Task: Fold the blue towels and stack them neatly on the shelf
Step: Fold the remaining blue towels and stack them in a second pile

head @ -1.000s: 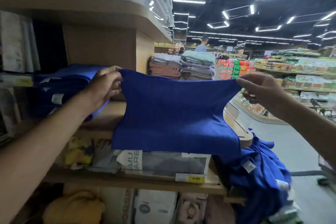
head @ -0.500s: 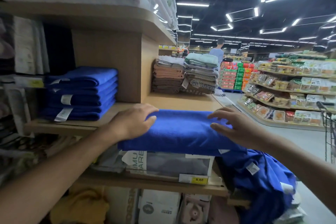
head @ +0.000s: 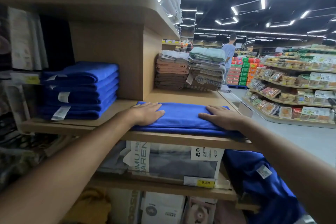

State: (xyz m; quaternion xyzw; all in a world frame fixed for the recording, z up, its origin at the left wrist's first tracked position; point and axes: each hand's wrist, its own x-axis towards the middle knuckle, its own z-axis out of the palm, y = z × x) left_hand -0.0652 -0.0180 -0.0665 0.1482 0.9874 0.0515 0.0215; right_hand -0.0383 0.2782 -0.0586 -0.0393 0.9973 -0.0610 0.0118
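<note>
A folded blue towel (head: 181, 118) lies flat at the front edge of the wooden shelf (head: 181, 137). My left hand (head: 148, 113) rests palm down on its left end, fingers spread. My right hand (head: 221, 117) presses flat on its right end. A neat stack of several folded blue towels (head: 81, 91) with white labels sits further left on the same shelf. A heap of unfolded blue towels (head: 254, 183) hangs low on the right, below the shelf.
A wooden divider (head: 127, 60) stands between the blue stack and stacks of brown and grey towels (head: 190, 71). Packaged bedding (head: 172, 163) fills the lower shelf. An aisle with a person (head: 228, 52) and snack shelves (head: 291, 87) opens on the right.
The towel was held up stretched between both hands, then came down onto the shelf edge. Both hands now lie flat on top of it, spread further apart.
</note>
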